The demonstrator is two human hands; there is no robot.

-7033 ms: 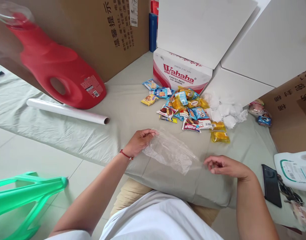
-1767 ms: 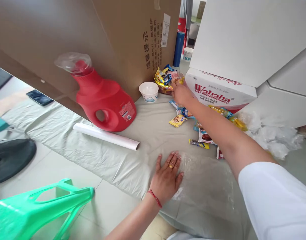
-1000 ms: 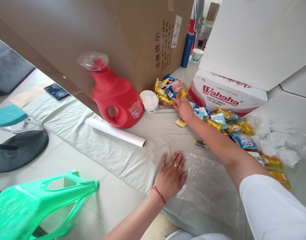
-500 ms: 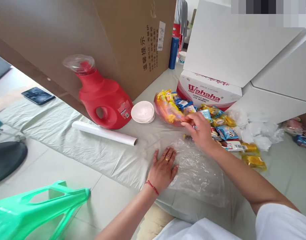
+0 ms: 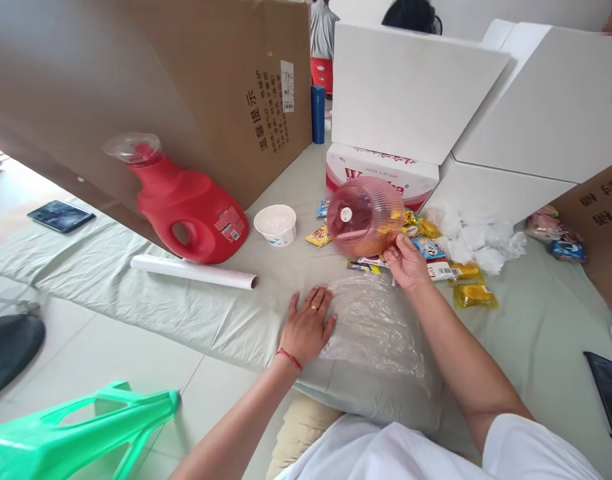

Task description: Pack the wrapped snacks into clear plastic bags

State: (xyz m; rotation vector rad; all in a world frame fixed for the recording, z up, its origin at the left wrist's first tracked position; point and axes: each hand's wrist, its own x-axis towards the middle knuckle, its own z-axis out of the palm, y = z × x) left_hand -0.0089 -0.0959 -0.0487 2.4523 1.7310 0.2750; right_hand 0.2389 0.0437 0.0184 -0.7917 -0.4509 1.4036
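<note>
My right hand (image 5: pixel 409 262) grips the rim of a translucent pink ribbed bowl (image 5: pixel 363 217), which is tilted with its underside toward me. Beneath and around the bowl lie several wrapped snacks (image 5: pixel 429 248), partly hidden by it. A small yellow packet (image 5: pixel 319 236) shows at its left. My left hand (image 5: pixel 307 327) lies flat with fingers spread on the cloth, at the left edge of a clear plastic bag (image 5: pixel 373 327). Beyond it stands a white paper cup (image 5: pixel 276 225), apart from both hands.
A red detergent jug (image 5: pixel 191 210) leans near a big cardboard box (image 5: pixel 221 87). A white roll (image 5: pixel 193 272) lies in front of it. Crumpled clear plastic (image 5: pixel 481 240) sits at right, before white boxes (image 5: pixel 516 120). A green stool (image 5: pixel 86 427) stands at lower left.
The pink bowl has been tipped over, and the snacks in it now lie on the cloth. My left hand stays flat on the cloth. The view has shifted to the right.
</note>
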